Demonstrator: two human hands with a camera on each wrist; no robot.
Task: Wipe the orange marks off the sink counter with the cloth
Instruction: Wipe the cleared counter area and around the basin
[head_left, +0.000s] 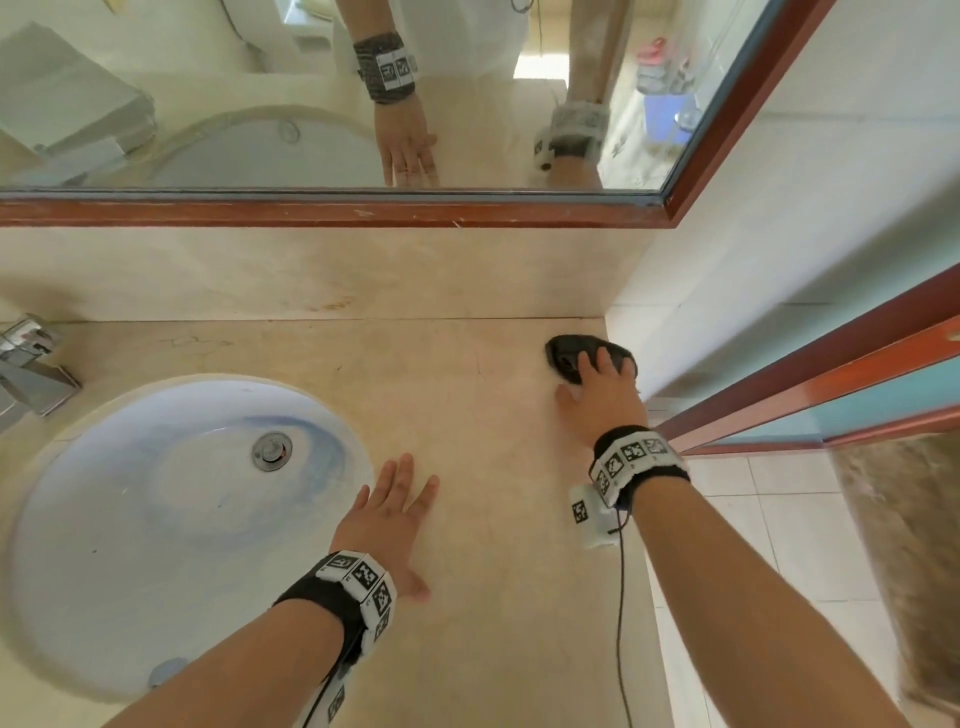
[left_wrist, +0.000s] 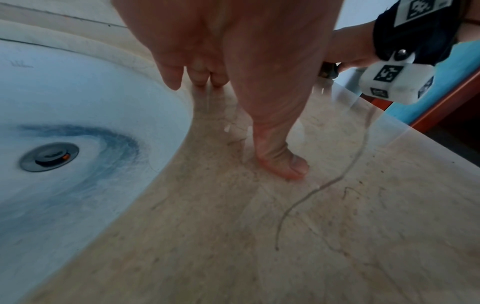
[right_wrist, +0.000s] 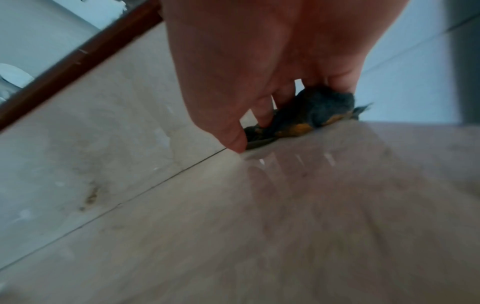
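Note:
A dark grey cloth (head_left: 566, 351) lies bunched at the back right corner of the beige stone counter (head_left: 493, 571). My right hand (head_left: 602, 389) covers it, fingers curled over the bunch. In the right wrist view the cloth (right_wrist: 324, 105) shows orange smears along its lower edge, and the thumb tip (right_wrist: 236, 144) touches the counter beside it. A faint orange-brown stain (head_left: 332, 304) sits on the backsplash above the counter seam, and the same stain (right_wrist: 92, 195) shows in the right wrist view. My left hand (head_left: 395, 514) lies flat on the counter, fingers spread, just right of the sink.
The white sink basin (head_left: 130, 519) with its drain (head_left: 271, 451) fills the left. A chrome faucet (head_left: 26, 369) stands at the far left. A framed mirror (head_left: 311, 104) hangs above the backsplash. The counter ends at the right, with tiled floor (head_left: 779, 519) below. A wrist cable (head_left: 620, 623) hangs there.

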